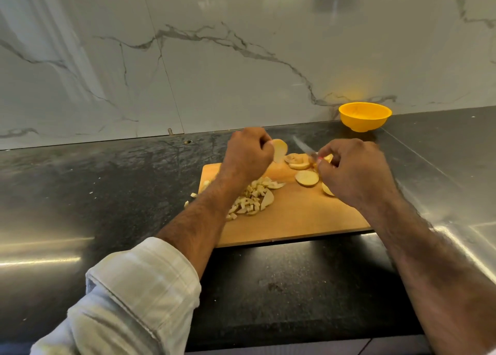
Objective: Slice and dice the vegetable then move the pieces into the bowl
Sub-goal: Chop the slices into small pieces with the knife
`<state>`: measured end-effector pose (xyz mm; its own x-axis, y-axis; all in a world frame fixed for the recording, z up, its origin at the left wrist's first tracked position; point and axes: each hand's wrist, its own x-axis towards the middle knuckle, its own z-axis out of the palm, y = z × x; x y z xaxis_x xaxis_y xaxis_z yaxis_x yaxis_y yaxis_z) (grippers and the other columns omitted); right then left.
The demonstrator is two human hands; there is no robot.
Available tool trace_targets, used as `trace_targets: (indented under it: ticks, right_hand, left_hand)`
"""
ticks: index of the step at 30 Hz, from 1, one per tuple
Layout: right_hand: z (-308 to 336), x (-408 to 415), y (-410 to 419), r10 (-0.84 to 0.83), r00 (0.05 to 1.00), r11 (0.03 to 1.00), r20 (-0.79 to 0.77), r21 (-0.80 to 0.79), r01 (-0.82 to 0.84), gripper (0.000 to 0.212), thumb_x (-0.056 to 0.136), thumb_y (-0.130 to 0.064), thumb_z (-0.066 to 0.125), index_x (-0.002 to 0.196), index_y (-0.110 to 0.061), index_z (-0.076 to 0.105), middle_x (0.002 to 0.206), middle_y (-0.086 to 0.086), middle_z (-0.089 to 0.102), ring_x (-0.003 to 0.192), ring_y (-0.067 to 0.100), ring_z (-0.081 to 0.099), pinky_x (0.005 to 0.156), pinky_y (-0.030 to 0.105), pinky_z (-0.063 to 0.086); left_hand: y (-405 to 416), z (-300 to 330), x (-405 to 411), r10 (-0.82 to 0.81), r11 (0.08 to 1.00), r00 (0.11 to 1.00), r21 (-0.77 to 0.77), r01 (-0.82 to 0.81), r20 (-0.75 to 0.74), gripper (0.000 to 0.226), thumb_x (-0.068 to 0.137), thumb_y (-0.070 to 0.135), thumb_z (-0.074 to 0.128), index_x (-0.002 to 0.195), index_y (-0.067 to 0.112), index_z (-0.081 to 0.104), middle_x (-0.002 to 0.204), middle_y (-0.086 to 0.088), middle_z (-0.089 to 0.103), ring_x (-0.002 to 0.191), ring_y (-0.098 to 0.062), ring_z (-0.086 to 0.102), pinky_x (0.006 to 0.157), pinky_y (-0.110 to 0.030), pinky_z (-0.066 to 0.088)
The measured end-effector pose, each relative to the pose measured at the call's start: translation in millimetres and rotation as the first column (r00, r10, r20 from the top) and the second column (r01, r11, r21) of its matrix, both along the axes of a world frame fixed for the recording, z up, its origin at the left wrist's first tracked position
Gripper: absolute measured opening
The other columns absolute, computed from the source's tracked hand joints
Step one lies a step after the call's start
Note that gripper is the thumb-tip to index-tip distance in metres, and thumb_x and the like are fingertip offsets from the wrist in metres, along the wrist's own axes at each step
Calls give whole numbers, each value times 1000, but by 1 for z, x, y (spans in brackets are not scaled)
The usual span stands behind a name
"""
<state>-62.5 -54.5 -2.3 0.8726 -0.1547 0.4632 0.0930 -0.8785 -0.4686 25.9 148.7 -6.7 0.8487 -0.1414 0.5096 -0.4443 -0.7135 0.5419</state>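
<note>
A wooden cutting board lies on the dark counter. My left hand holds a pale round vegetable slice lifted above the board's far edge. My right hand grips a knife whose blade points away to the left; its handle is mostly hidden in the fist. Several round slices lie on the board's far right. A heap of diced pieces sits at the board's left, partly behind my left forearm. The yellow bowl stands at the back right against the wall.
A few diced bits lie on the counter just off the board's left edge. A marble wall rises behind the counter. A steel surface runs along the right. The counter's front edge is near me.
</note>
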Motion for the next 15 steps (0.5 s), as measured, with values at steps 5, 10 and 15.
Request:
trace_targets:
  ticks: [5,10,15]
  right_hand:
    - [3,0,11,72,899,994,-432,-38,-98,7,89,-27,78,94,-30,72,103,-4,64,78,15,67,52,28,55]
    - [8,-2,8,49,855,989,-516,-96,-115,14,88,-29,81,93,-26,68,99,-6,61,85,12,58,65,24,50]
    - [5,-1,8,50,857,993,-512,-65,-97,15,86,-30,82,91,-25,69,97,-5,63,86,15,60,75,32,60]
  left_hand:
    - [30,4,0,39,967,998,-251,-50,-49,9,90,8,66,83,10,71,64,-4,72,56,-10,73,58,-36,64]
    - [23,8,-10,-127,955,966,-292,57,-226,6,92,7,69,89,5,74,70,-11,75,61,-17,75,56,-32,58]
    - [7,6,-24,-300,953,905,-45,301,-303,4,93,9,73,95,11,77,77,-1,74,65,-11,70,67,-30,63]
